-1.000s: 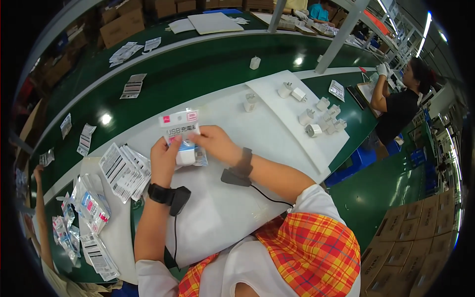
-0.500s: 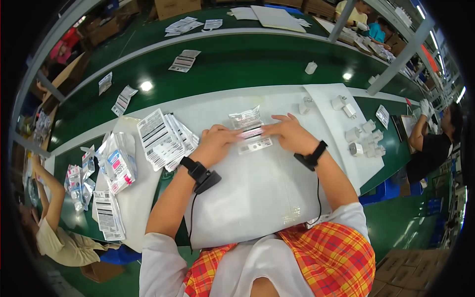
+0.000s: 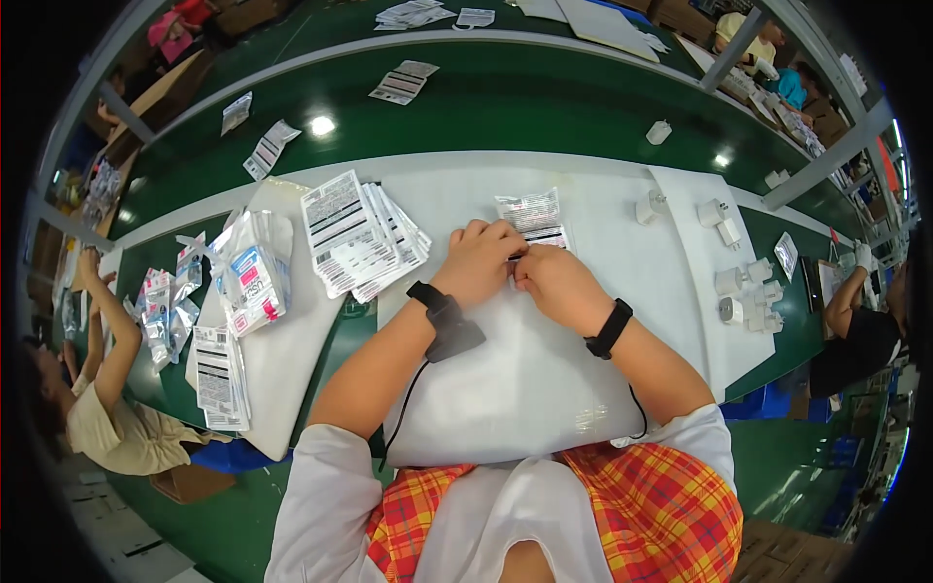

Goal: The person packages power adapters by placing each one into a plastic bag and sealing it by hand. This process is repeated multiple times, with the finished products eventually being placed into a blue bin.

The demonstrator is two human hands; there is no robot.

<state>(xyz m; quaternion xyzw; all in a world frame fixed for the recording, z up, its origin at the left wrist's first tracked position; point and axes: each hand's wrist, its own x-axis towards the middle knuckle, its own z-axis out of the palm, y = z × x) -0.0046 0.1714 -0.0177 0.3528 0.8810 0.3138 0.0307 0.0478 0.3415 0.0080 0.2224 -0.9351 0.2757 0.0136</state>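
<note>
over sheeting (image 3: 505,389), left hand (image 3: 482,260) meets curled right hand (image 3: 562,284) at packet (image 3: 533,216).

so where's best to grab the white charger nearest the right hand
Probably pinch the white charger across its blocky body, the right hand coming from the left and above: it sits apart from the other chargers, leaving its sides free.

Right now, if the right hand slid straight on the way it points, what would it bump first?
Probably the left hand: the right hand points toward its fingers. They look very close, maybe touching, but depth is unclear.
</note>
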